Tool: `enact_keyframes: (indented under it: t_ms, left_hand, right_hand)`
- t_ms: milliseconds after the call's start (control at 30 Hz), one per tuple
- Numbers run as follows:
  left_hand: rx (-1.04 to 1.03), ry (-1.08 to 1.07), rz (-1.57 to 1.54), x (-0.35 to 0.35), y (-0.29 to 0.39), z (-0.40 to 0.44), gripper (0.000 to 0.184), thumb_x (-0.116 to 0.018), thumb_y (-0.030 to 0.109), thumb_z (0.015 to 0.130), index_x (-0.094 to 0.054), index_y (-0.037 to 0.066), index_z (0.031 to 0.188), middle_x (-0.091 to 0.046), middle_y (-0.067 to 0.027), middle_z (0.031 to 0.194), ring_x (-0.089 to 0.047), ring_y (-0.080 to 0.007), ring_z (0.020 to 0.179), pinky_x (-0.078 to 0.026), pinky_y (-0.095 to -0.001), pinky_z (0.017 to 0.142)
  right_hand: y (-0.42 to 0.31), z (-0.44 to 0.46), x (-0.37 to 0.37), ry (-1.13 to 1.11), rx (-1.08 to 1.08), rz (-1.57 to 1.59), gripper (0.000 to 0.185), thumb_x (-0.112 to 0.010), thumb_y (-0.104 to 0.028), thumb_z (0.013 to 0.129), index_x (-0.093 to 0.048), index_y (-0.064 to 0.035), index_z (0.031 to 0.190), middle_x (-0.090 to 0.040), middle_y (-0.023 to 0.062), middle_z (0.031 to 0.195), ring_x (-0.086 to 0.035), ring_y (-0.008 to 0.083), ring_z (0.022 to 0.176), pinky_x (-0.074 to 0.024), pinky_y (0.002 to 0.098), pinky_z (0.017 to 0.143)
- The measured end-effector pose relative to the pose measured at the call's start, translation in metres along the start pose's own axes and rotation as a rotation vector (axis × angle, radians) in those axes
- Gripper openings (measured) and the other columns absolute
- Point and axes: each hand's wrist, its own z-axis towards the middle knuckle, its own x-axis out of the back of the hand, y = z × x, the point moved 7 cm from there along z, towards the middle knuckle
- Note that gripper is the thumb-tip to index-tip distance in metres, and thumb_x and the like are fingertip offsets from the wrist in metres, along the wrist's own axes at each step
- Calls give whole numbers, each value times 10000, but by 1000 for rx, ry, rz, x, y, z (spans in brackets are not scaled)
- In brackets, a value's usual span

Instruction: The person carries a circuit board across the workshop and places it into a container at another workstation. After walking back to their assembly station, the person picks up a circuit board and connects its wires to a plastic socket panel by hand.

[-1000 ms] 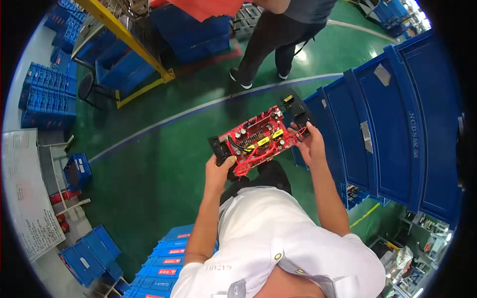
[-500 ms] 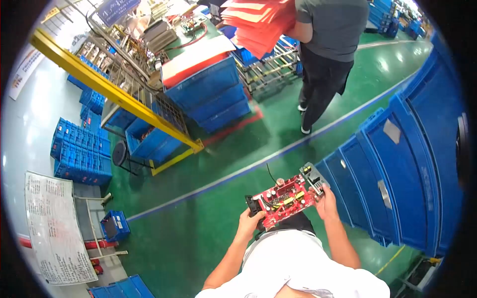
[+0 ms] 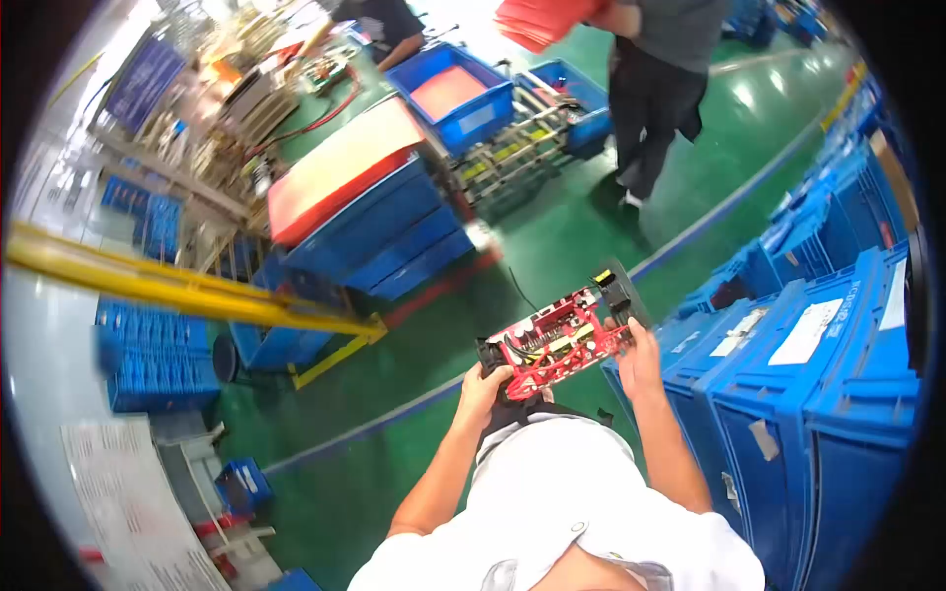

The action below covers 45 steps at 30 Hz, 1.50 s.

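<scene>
A red circuit board (image 3: 557, 345) with black end pieces, white parts, yellow parts and dark wires is held in front of my body. At its left end, my left hand (image 3: 483, 391) is closed, thumb on top near a black part. My right hand (image 3: 639, 357) grips the opposite end, just below a dark grey and black piece (image 3: 616, 294). A thin black wire sticks up from the board's far edge. Fingers beneath the board are hidden.
Stacked blue crates (image 3: 769, 404) line my right side. Ahead, a person (image 3: 658, 98) carries red-orange sheets (image 3: 552, 20). Blue crates topped with a red-orange sheet (image 3: 345, 167) stand left of a blue bin (image 3: 458, 94). A yellow frame (image 3: 197, 291) stands left on the green floor.
My view has shifted forward, bringing more of the right-hand crates and a blue bin ahead into sight. The board stays in both hands. The person with the sheets appears farther up the view.
</scene>
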Motion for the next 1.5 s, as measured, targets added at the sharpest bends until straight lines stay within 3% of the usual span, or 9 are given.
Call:
enact_keyframes:
  t_ms: [233, 300, 400, 433, 567, 833, 1233, 1400, 1500]
  left_hand:
    - [314, -370, 310, -161, 32, 149, 355, -705, 139, 792, -592, -38, 1078, -660, -108, 943, -643, -172, 809, -534, -311, 718]
    - [365, -453, 404, -202, 52, 183, 406, -727, 168, 769, -596, -33, 1096, -656, -100, 954, -629, -166, 818, -515, -308, 743]
    - [25, -404, 655, -251, 82, 265, 403, -720, 138, 764, -577, -44, 1095, -645, -103, 932, -621, -167, 785, -505, -298, 704]
    - [341, -567, 484, -269, 77, 285, 342, -684, 107, 789, -574, -52, 1070, -646, -123, 906, -642, -183, 758, -537, -319, 677]
    - [493, -617, 503, -368, 153, 313, 305, -653, 124, 822, -564, -32, 1068, -650, -97, 918, -652, -162, 763, -548, -304, 687]
    - [304, -602, 544, -541, 241, 471, 312, -657, 102, 816, -577, -48, 1077, -656, -109, 959, -643, -167, 833, -538, -318, 763]
    - [184, -449, 50, -778, 361, 704, 260, -630, 70, 864, -556, -43, 1086, -654, -126, 954, -658, -186, 805, -567, -327, 730]
    - [71, -472, 362, -891, 427, 813, 338, -694, 183, 812, -605, -28, 1061, -659, -82, 920, -615, -126, 780, -504, -274, 698]
    - [-24, -455, 518, -955, 490, 875, 411, -680, 278, 807, -607, -73, 1009, -655, -118, 880, -616, -185, 770, -496, -325, 669]
  right_hand:
    - [-61, 62, 74, 444, 192, 123, 269, -522, -246, 963, -540, -41, 1137, -634, 119, 1031, -610, 208, 956, -493, 377, 818]
    - [-84, 77, 67, 618, 160, 453, 225, -514, -229, 965, -555, -40, 1079, -639, 119, 999, -614, 213, 956, -503, 374, 832]
    - [-105, 143, 83, 461, 258, 513, 209, -558, -229, 935, -558, -32, 1004, -647, 133, 938, -621, 236, 893, -521, 366, 793]
    - [-133, 146, 63, 606, 291, 532, 228, -570, -230, 929, -565, -21, 1018, -649, 119, 925, -620, 223, 898, -517, 345, 784]
    - [-205, 192, 47, 631, 403, 474, 303, -583, -254, 916, -563, -60, 1148, -646, 129, 1093, -596, 221, 1049, -477, 390, 872]
    - [-333, 410, 63, 569, 359, 442, 371, -578, -263, 905, -540, -37, 1198, -630, 135, 1110, -595, 248, 1060, -480, 425, 889]
    - [-630, 757, 8, 321, 383, 201, 308, -551, -189, 922, -545, -7, 1170, -636, 149, 1061, -609, 276, 1013, -495, 426, 869]
    - [-690, 893, 44, 405, 356, 348, 293, -565, -193, 910, -529, -2, 1129, -620, 172, 1066, -595, 278, 1020, -506, 413, 847]
    - [-749, 972, 26, 310, 298, 379, 230, -509, -168, 936, -526, 25, 1059, -616, 219, 1062, -588, 306, 1034, -512, 439, 854]
